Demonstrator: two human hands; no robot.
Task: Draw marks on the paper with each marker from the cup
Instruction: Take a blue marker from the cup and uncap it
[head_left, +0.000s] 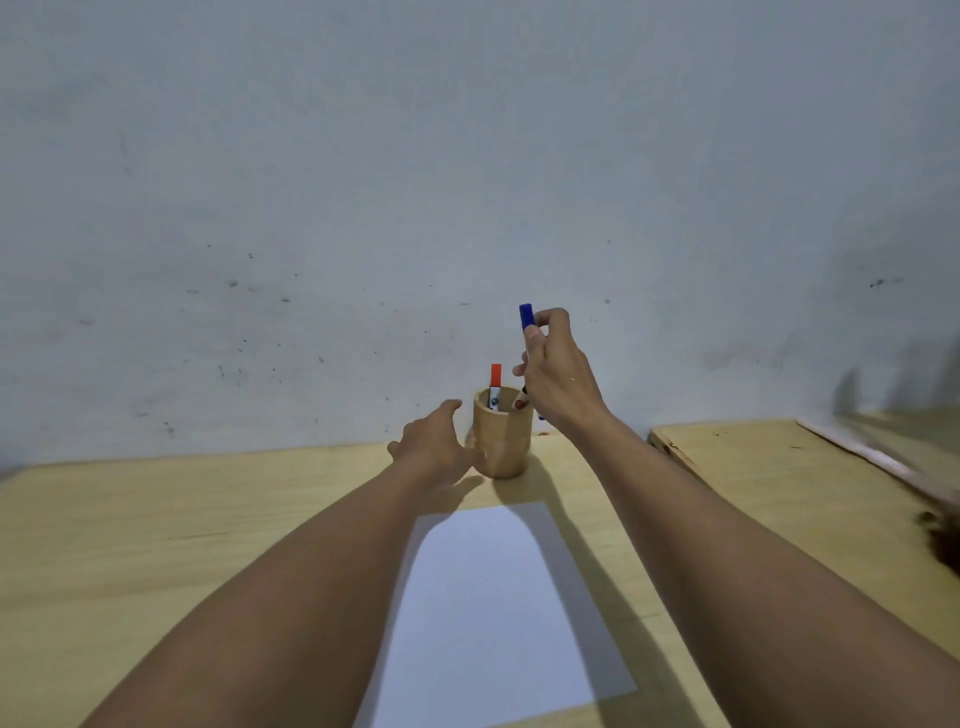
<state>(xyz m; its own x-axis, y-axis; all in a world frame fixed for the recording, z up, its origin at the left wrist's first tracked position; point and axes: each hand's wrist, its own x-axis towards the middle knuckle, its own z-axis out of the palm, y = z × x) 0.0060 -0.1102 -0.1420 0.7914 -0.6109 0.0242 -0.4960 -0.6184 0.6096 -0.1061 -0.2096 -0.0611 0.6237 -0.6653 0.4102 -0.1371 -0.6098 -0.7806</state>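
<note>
Right hand lifts blue marker above cup.

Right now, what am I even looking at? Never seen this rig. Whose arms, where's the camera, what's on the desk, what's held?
There is no robot here: these are a person's two bare arms. The single picture comes from a wide-angle camera worn on the person's head, looking forward and down, so the arms reach in from the bottom edge.

On the wooden table lies a blank white paper. Behind it, near the wall, stands a wooden cup with a red marker standing in it. A second tabletop adjoins on the right.

The right hand has a grip on a blue marker, held upright just above the cup. Something dark shows at the cup's rim below that hand; I cannot tell what it is. The left hand is open, beside the cup's left side, holding nothing.
</note>
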